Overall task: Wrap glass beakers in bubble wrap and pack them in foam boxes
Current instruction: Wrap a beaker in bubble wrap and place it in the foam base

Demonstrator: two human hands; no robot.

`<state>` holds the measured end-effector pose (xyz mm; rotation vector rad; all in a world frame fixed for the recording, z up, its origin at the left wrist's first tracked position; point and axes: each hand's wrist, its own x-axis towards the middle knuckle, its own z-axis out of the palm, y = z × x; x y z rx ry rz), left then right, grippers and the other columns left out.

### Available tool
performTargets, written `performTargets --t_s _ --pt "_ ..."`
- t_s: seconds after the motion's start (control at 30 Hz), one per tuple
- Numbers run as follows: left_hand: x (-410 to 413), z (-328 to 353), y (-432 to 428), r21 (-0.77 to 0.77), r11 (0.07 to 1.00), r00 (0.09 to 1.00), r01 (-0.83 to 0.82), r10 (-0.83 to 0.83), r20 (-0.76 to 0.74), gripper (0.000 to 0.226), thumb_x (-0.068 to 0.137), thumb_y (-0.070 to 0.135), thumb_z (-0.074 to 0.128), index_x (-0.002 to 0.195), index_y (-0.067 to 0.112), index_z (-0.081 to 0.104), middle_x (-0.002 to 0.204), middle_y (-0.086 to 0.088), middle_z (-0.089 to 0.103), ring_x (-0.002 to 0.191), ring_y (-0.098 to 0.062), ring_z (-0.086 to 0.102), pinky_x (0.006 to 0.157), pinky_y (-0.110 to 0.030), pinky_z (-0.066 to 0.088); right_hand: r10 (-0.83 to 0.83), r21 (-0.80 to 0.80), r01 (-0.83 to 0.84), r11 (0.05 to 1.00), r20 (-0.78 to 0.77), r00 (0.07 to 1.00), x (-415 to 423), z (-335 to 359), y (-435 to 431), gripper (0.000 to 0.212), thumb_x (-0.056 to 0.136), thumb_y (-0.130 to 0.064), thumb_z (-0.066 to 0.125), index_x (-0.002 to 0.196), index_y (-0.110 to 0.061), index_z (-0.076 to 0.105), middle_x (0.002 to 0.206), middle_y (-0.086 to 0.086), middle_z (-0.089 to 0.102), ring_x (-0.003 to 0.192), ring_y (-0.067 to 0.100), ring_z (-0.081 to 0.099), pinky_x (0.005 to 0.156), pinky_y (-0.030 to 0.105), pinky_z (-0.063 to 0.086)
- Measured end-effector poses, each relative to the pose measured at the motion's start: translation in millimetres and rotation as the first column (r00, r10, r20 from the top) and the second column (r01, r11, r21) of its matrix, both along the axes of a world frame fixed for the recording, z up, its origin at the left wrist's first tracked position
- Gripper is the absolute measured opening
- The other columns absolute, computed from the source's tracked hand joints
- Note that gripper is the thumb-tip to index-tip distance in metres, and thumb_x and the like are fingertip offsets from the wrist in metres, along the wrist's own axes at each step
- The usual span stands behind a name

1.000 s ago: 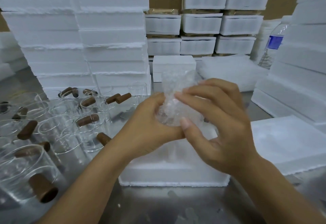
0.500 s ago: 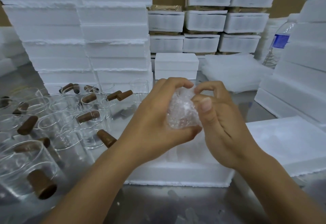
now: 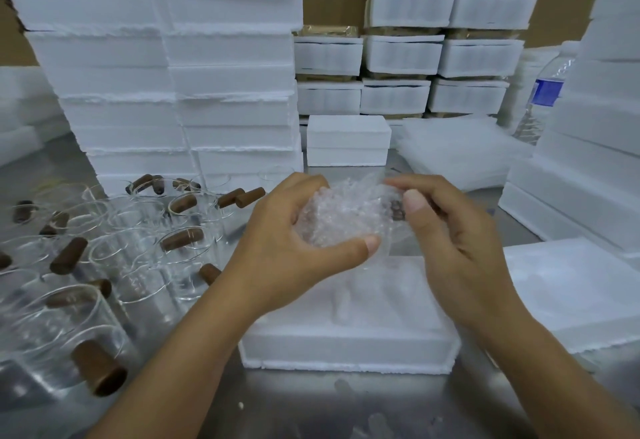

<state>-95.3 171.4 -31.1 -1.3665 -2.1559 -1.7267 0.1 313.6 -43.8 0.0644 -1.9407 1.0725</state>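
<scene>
Fingers point(image 3: 308, 184) of the left hand point(image 3: 277, 251) are curled right over the top of the bubble-wrapped beaker point(image 3: 341, 219), with the thumb tucked underneath, so the bundle is properly gripped. On the other side, a loose edge of the wrap is pinched between the thumb and bent fingers of the right hand point(image 3: 460, 251).

Compared with half a second ago, the right hand is shifted out to the right, off the body of the bundle, and a bit of wrap is now stretched across the gap. The left grip looks pretty much unchanged.

The bundle is held up over the far edge of the open foam box point(image 3: 346, 347). Its long axis is laid roughly left to right between the hands. Which end is the mouth can't be told through the bubbles, tbh.

Room-wise, the left side is crowded by bare beakers point(image 3: 145, 265) and brown stoppers point(image 3: 69, 257), close beside the left forearm. A flat foam lid point(image 3: 571, 296) is laid just right of the box. The back is walled in by foam stacks point(image 3: 207, 75), a small closed foam box point(image 3: 348, 141) and a pile of wrap sheets point(image 3: 460, 154). Bare metal table point(image 3: 311, 411) is left open on the near side of the box.
</scene>
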Motion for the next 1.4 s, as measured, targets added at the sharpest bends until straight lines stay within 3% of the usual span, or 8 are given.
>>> performTargets --t_s 0.13,0.3,0.57,0.7,0.83,1.03,1.2,1.4 --pt "-0.2 -1.0 -5.0 -0.033 0.996 0.993 0.083 -0.079 0.091 0.045 0.057 0.042 0.078 0.094 0.033 0.054 0.099 0.003 0.061 0.084 -0.022 0.065 0.07 -0.045 0.056 0.057 -0.002 -0.057 0.998 0.081 0.995 0.3 1.6 2.1 0.016 0.085 -0.025 0.058 0.097 -0.035 0.063 0.094 -0.015 0.066 0.084 0.0 0.06 0.074 0.008 0.042" --pt "0.1 -2.6 -8.5 -0.03 0.98 0.977 0.197 -0.194 0.089 0.074 0.066 0.013 0.073 0.123 0.046 0.04 0.109 0.019 0.051 0.091 -0.007 0.06 0.071 -0.018 0.053 0.109 0.075 -0.129 0.989 0.224 0.968 2.8 0.2 0.9 0.023 0.085 -0.024 0.051 0.094 -0.039 0.065 0.087 -0.001 0.059 0.074 0.012 0.052 0.067 0.011 0.038" --pt "5.9 -9.6 -13.0 -0.258 0.937 0.969 0.235 -0.246 -0.007 0.094 0.069 0.009 0.066 0.13 0.061 0.018 0.124 0.034 0.035 0.116 0.017 0.039 0.083 -0.003 0.039 0.066 0.272 -0.231 0.934 0.505 0.861 1.1 -7.6 0.1 0.038 0.074 -0.018 0.046 0.082 -0.054 0.055 0.077 -0.017 0.036 0.069 0.006 0.044 0.065 0.011 0.033" --pt "5.9 -9.9 -16.0 -0.209 0.954 0.976 0.216 -0.219 0.01 0.091 0.073 0.013 0.074 0.132 0.058 0.022 0.129 0.029 0.037 0.121 0.014 0.039 0.086 -0.003 0.038 0.07 0.232 -0.19 0.954 0.446 0.893 1.3 -5.2 -0.3 0.037 0.073 -0.016 0.047 0.078 -0.051 0.057 0.081 -0.01 0.041 0.07 0.007 0.045 0.064 0.01 0.033" --pt "-4.2 -0.7 -37.9 -0.15 0.962 0.969 0.228 -0.21 0.128 0.079 0.062 0.042 0.079 0.127 0.062 0.037 0.129 0.034 0.044 0.124 0.014 0.04 0.093 -0.001 0.034 0.109 0.187 -0.204 0.961 0.422 0.9 2.8 -4.5 -2.5 0.041 0.074 -0.016 0.047 0.081 -0.055 0.057 0.082 -0.012 0.042 0.067 0.003 0.044 0.064 0.008 0.033" --pt "-13.1 9.5 -54.2 0.108 0.932 0.743 0.347 -0.343 0.575 0.05 0.066 0.036 0.071 0.116 0.039 0.065 0.125 0.007 0.064 0.121 -0.006 0.054 0.103 -0.03 0.042 0.151 0.159 -0.252 0.955 0.472 0.869 0.5 -6.6 -10.0 0.035 0.081 -0.016 0.042 0.086 -0.047 0.059 0.08 -0.018 0.042 0.067 0.004 0.044 0.064 0.01 0.034" --pt "-6.4 8.0 -50.5 0.046 0.968 0.759 0.247 -0.223 0.612 0.046 0.075 0.023 0.073 0.119 0.033 0.063 0.118 0.009 0.067 0.121 -0.009 0.055 0.112 -0.038 0.031 0.161 0.156 -0.26 0.953 0.466 0.87 0.1 -5.9 -12.3 0.031 0.082 -0.018 0.049 0.093 -0.044 0.061 0.086 -0.018 0.051 0.068 0.007 0.047 0.065 0.01 0.036" --pt "-5.7 9.1 -52.8 0.04 0.968 0.832 0.249 -0.234 0.502 0.044 0.083 0.001 0.059 0.119 0.027 0.06 0.116 0.008 0.068 0.113 0.001 0.058 0.091 -0.019 0.047 0.272 -0.011 -0.299 0.954 0.446 0.852 1.5 -7.0 -11.8 0.031 0.091 -0.007 0.057 0.098 -0.037 0.064 0.096 -0.013 0.063 0.082 0.011 0.059 0.075 0.016 0.045"
